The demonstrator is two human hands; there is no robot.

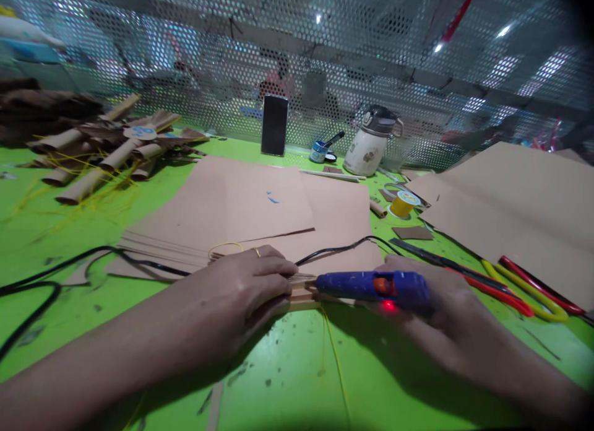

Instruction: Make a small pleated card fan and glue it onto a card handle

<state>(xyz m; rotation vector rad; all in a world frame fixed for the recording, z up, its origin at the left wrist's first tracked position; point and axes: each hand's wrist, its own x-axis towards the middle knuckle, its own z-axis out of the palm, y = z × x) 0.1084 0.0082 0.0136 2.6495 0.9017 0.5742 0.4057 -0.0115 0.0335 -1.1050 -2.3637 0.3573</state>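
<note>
My right hand (440, 307) is wrapped round a blue glue gun (362, 287) with a glowing red light, its nozzle pointing left. The nozzle end is at a narrow brown cardboard piece (304, 295) near the middle of the view. My left hand (248, 285), with a ring on one finger, presses on the left part of that piece, fingers together. A yellow thread (334, 344) trails from beneath the piece towards the front. Behind my hands lie large brown paper sheets (223, 202).
Rolled paper tubes (120, 152) are piled at the back left. A phone (275, 125), a blue jar (318, 151) and a white jug (366, 147) stand behind. Scissors (524, 288), a yellow spool (403, 204) and big sheets (520, 202) are right. A black cable (153, 264) crosses the green table (260, 381).
</note>
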